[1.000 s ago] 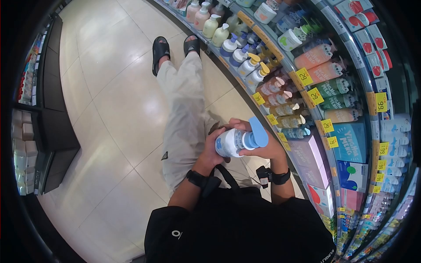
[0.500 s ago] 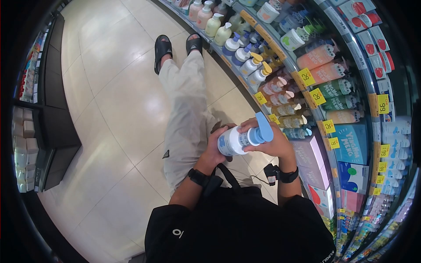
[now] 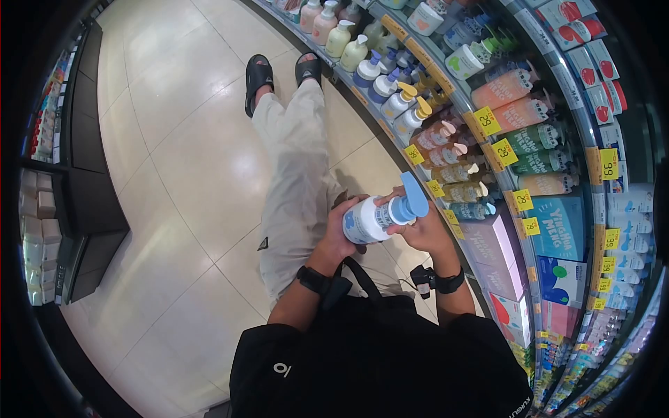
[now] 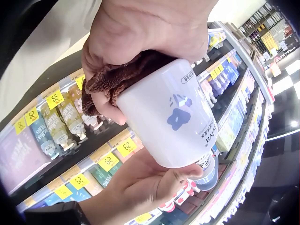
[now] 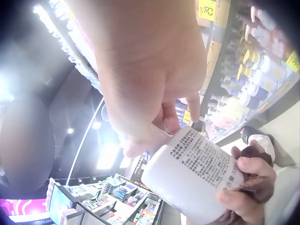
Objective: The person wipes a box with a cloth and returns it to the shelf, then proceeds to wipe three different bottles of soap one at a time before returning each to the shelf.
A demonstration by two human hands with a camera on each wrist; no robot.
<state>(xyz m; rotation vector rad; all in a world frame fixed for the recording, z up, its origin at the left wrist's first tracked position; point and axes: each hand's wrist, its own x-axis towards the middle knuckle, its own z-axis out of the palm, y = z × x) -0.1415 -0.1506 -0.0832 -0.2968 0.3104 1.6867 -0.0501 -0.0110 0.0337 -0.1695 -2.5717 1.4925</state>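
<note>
A white pump bottle [image 3: 366,221] with a blue pump head [image 3: 412,198] is tilted in front of the person's body in the head view. The left hand [image 3: 337,233] grips its lower part, with a brown cloth [image 4: 110,86] between palm and bottle in the left wrist view. The right hand [image 3: 426,230] holds the bottle by its neck, just under the pump. Small blue flower-like marks show on the bottle's side [image 4: 164,112]. Rows of small print cover the side facing the right wrist camera [image 5: 201,159].
A curved shelf of pump bottles [image 3: 385,87], boxes [image 3: 557,226] and yellow price tags [image 3: 486,121] runs along the right. A dark display unit [image 3: 90,223] stands at the left on the tiled floor [image 3: 181,209]. The person's feet in black sandals [image 3: 259,83] are ahead.
The bottle has shifted slightly left and up since half a second ago. The right hand has moved slightly left and down, and its fingers now sit closer round the neck.
</note>
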